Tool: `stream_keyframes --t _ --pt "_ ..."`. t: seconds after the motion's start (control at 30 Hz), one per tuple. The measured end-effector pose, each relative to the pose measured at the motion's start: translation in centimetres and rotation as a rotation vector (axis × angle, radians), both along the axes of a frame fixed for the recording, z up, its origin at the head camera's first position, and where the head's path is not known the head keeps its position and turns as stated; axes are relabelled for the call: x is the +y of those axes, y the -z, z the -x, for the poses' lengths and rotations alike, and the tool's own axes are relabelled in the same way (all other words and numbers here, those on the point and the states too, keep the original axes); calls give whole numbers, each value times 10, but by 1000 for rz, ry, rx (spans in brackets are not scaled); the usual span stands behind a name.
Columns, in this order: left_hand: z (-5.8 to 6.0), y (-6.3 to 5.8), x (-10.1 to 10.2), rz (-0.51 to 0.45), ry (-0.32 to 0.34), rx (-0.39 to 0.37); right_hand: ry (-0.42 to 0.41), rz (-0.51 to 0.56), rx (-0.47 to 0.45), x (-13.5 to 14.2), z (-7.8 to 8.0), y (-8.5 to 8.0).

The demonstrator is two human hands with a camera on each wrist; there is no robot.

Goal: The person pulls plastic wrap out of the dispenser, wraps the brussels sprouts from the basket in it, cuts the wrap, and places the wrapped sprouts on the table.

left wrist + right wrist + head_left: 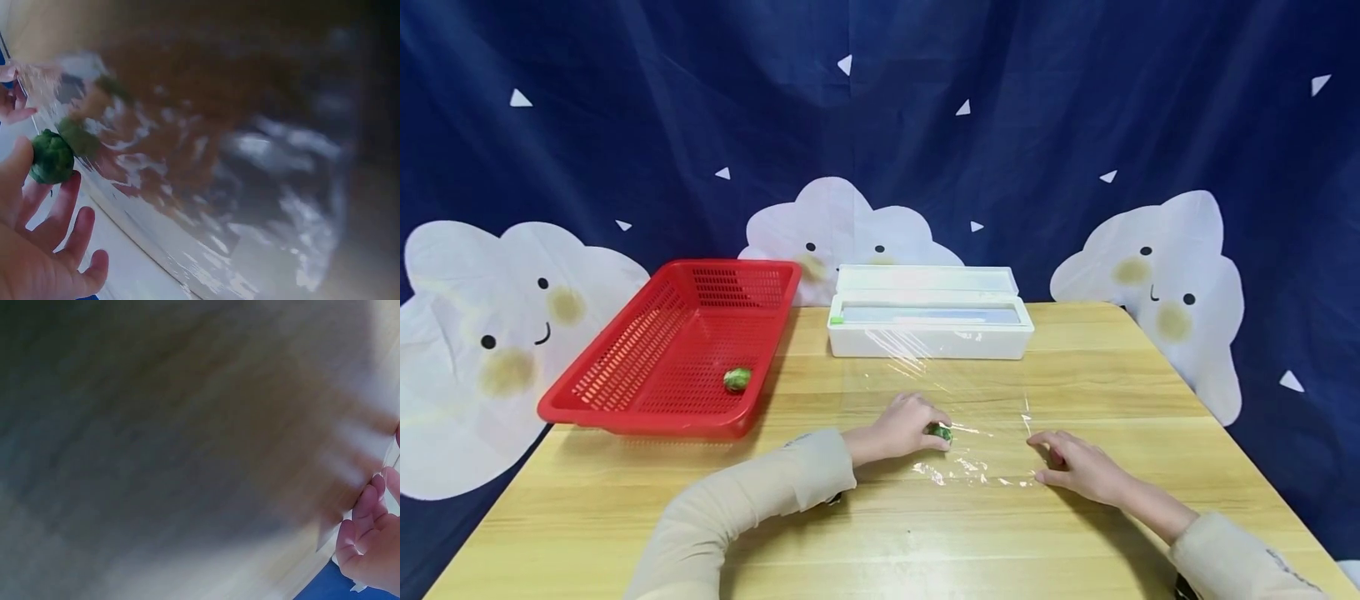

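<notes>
Thumb and fingers of my left hand point(904, 429) pinch a small green Brussels sprout point(940, 432). The left wrist view shows the sprout point(52, 156) between thumb and fingers, with the other fingers spread. A sheet of clear cling film point(977, 396) stretches over the table from a white cling film box point(928, 340), and the sprout is over it. My right hand point(1082, 468) lies at the film's right edge, fingertips right at the edge, thumb and forefinger apart. In the right wrist view this hand point(375, 544) has loosely bent fingers beside the wooden surface.
A red plastic basket point(617, 421) stands at the left of the wooden table point(880, 542), with another Brussels sprout point(737, 380) inside. The film box's lid point(925, 279) is raised at the back. Behind the table hangs a dark blue curtain point(1037, 167) with cloud pictures.
</notes>
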State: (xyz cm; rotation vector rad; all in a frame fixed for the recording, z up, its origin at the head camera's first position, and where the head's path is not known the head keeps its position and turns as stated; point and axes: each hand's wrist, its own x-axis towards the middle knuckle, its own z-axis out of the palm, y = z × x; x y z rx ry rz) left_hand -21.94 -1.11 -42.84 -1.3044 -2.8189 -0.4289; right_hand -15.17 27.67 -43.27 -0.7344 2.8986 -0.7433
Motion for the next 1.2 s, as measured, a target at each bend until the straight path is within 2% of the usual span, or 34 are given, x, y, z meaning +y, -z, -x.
stream_keyframes --t 0.23,0.4,0.53,0.63,0.77,0.87,1.07,1.2 --pt "3 0 -6 -23 11 -114 -16 -11 18 0 1 0" --pt "-1 -2 -14 5 -5 -150 -38 -1 26 0 3 -3" --pt "-11 -8 -34 -5 -78 -208 -64 32 -1 1 6 -3" --pt "-18 -13 -54 -14 -115 -194 -85 95 -37 4 7 -1" --pt "-26 -17 -83 2 -124 -158 -101 200 -44 8 6 2" --pt "-31 -18 -102 27 -99 -144 -98 221 -13 9 5 3" --pt "-37 -5 -123 56 2 -108 -84 189 -10 9 3 3" --pt "-39 -2 -129 37 69 -88 -129 165 88 10 2 6"
